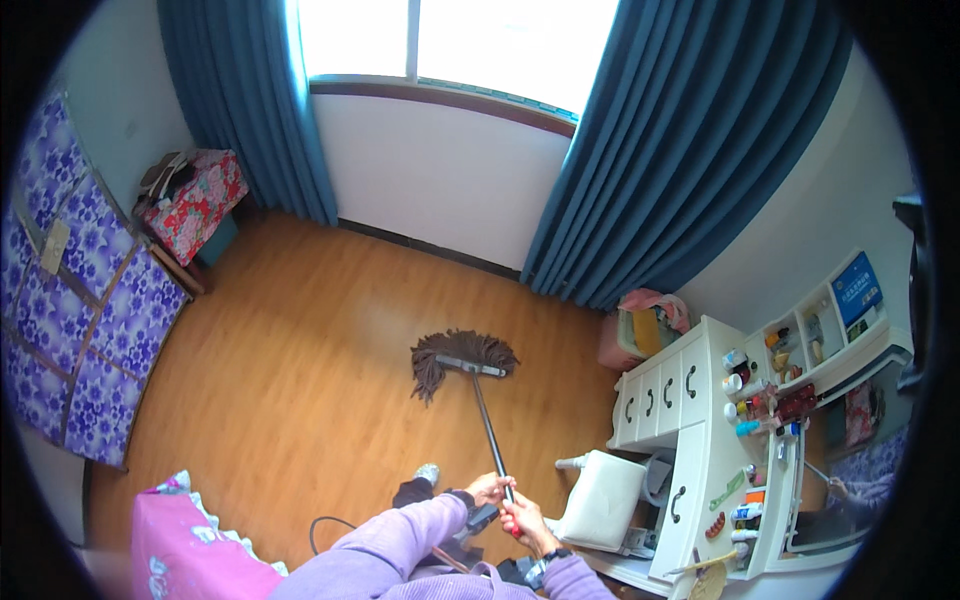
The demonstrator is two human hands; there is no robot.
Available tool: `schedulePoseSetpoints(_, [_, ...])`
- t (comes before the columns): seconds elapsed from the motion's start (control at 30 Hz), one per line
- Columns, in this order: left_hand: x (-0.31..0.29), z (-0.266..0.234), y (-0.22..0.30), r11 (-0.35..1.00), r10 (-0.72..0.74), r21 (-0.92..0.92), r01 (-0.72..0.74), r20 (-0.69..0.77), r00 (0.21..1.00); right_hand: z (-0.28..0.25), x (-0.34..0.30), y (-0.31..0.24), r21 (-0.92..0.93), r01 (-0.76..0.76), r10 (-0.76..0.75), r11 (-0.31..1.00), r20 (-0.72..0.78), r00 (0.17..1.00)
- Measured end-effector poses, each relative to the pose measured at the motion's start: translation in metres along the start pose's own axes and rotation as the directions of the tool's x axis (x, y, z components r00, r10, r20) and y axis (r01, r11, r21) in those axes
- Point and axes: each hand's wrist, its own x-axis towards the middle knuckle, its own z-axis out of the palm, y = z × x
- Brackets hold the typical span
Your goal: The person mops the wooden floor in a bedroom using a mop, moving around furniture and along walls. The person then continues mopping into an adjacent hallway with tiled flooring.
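Note:
A mop (465,352) with a dark brown string head lies spread on the wooden floor, its grey clamp bar on top. Its dark handle (488,420) slants back toward me. My left hand (490,489) is closed round the handle, a little farther up the pole from the head. Just to the right and nearer me, my right hand (529,525) grips the handle by its red part. Both forearms wear light purple sleeves, and a dark band circles each wrist.
At right stand a white stool (600,498) and a white dressing table (690,440) crowded with bottles. A pink bin (622,345) sits beside the blue curtain (690,130). Left are a purple floral cabinet (105,340) and a small cloth-covered table (198,205); a pink bed cover (185,545) is near.

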Motion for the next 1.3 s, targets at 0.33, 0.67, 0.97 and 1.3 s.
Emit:
schedulePoseSetpoints(0.33, [-0.032, -0.059, 0.232, 0.971, 0.215, -0.117, -0.209, 0.041, 0.976, 0.178, 0.138, -0.139, -0.382, -0.038, 0.123, 0.924, 0.2, 0.972])
schedulePoseSetpoints(0.67, [-0.055, -0.149, 0.222, 0.975, 0.113, -0.17, -0.144, -0.179, 0.977, 0.199, 0.151, -0.116, -0.795, 0.111, 0.176, 0.596, 0.264, 0.948])
schedulePoseSetpoints(0.97, [-0.003, -0.079, 0.107, 0.983, -0.17, 0.082, 0.163, 0.087, 0.982, 0.05, 0.051, -0.102, -0.972, 0.175, -0.085, 0.16, 0.163, 0.983])
schedulePoseSetpoints(1.3, [0.064, -0.034, -0.027, 0.705, -0.624, 0.447, 0.551, 0.02, 0.782, -0.02, -0.077, -0.001, -0.866, 0.288, -0.63, 0.409, -0.039, 0.776])
